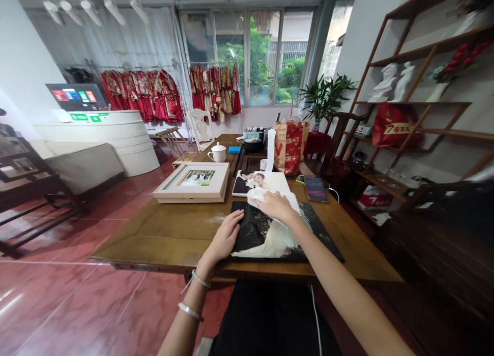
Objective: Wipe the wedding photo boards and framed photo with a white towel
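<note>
photo panel (270, 240), dark with a pale gown printed on it, lies flat in front of me on the wooden table (154, 232), and i take it as the centre of my clock. my right hand (275, 207) is palm down near the panel's twelve o'clock edge, fingers bent over a bunched white cloth (256, 195); i can't tell whether they clamp it or only press on it. the cloth spreads out on both sides of my fingers. my left hand (227, 235) rests at nine o'clock, fingers straight and side by side, tips over the panel's edge, gripping nothing.

at twelve, just beyond the panel, lies a lighter picture (278, 180) of a couple, its near edge partly covered in my view by the cloth. toward ten sits a framed picture (198, 177) with a thick pale border. a lidded white cup (218, 152) stands at eleven, with a small blue box (234, 149) just beside it. a patterned paper bag (293, 147) stands upright between twelve and one, and a dark phone (316, 190) lies toward half past one.
</note>
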The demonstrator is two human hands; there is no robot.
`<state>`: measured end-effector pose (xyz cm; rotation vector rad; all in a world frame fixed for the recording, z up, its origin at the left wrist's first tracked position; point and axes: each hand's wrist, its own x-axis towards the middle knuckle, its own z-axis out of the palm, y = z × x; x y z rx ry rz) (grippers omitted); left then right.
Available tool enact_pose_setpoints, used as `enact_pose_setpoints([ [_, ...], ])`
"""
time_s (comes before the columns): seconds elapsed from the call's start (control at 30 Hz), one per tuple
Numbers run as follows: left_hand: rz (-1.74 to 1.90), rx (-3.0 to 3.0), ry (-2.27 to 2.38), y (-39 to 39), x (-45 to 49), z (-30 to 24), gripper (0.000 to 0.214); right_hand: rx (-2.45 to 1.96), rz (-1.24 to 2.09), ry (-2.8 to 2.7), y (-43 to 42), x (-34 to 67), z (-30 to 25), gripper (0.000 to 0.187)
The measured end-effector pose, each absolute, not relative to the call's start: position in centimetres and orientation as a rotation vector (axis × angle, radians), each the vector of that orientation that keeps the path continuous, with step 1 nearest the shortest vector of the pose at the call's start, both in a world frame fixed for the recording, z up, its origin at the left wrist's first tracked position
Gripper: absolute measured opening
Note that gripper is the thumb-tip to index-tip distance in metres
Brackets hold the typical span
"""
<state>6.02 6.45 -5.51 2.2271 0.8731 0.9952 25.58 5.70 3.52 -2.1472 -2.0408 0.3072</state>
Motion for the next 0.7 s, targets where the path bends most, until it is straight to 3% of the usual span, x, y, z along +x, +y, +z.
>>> enact_pose_setpoints([
  [0.33, 1.017, 2.228, 0.877, 6.5, 6.2, -5.8, 0.037, -2.313, 0.182, -1.8, 1.6, 31.6, 0.1, 0.054],
  [0.47, 1.016, 2.226, 0.883, 6.5, 6.2, -5.7, 0.037, -2.108, 0.165, -2.05, 0.0, 27.9, 0.0, 0.053],
  [0.7, 0.992, 2.211, 0.916, 6.3, 6.3, -5.2, 0.036, -1.695, 0.257, -2.316, -8.8, 23.4, 0.3, 0.07],
])
